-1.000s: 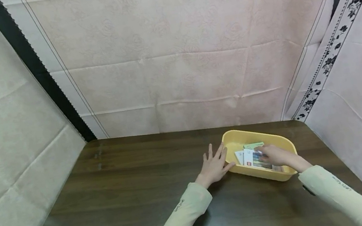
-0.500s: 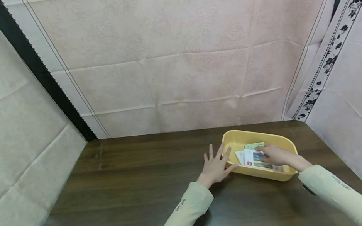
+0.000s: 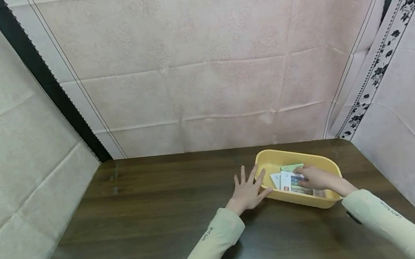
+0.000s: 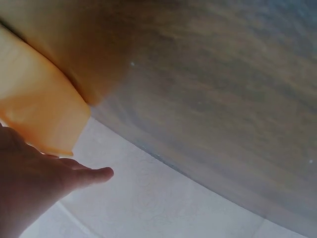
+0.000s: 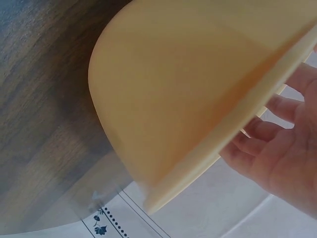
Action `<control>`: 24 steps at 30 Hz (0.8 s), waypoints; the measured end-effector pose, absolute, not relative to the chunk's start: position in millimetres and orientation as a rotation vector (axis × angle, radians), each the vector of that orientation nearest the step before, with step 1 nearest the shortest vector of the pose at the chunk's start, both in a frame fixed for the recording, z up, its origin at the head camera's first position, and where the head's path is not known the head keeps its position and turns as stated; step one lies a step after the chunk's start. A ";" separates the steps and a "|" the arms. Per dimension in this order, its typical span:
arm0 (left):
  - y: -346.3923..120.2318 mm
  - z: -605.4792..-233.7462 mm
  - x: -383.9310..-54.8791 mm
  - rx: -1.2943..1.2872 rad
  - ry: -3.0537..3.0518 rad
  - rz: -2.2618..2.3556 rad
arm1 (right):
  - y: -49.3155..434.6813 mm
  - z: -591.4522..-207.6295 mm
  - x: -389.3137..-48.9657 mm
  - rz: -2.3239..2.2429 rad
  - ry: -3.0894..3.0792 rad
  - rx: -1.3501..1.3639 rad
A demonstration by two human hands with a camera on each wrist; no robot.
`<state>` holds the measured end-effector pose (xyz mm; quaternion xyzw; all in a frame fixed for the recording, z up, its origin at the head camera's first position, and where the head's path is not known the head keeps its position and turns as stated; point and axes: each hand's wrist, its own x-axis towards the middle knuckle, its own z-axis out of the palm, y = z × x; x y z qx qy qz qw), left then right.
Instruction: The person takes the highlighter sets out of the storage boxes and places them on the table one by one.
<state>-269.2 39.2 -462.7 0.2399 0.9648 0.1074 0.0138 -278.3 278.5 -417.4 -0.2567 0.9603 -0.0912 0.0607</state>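
A yellow plastic basin (image 3: 319,162) stands near the table's back right. Inside it lie a white box with a printed picture (image 3: 285,180), another white item (image 3: 275,179) and a green one (image 3: 290,166). My left hand (image 3: 243,195), fingers spread, touches the basin's left end at the rim. My right hand (image 3: 317,177) reaches over the near rim and lies over the picture box, thumb and index finger apart. In the right wrist view the basin's rim hides the fingertips of that hand (image 5: 282,144). Whether it grips the box cannot be made out.
The basin stands on a dark brown wooden table (image 3: 146,228). Pale cloth (image 3: 200,81) hangs behind the table, with more cloth at both sides. A floral border (image 3: 379,63) runs down the right-hand cloth.
Over the last second my left hand has shifted very slightly right along the basin's rim. My right hand and the items in the basin stay where they were.
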 end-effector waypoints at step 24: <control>38.5 -461.9 -268.0 0.751 3.009 0.350 | 283.1 -413.5 -281.2 -0.307 2.962 -0.857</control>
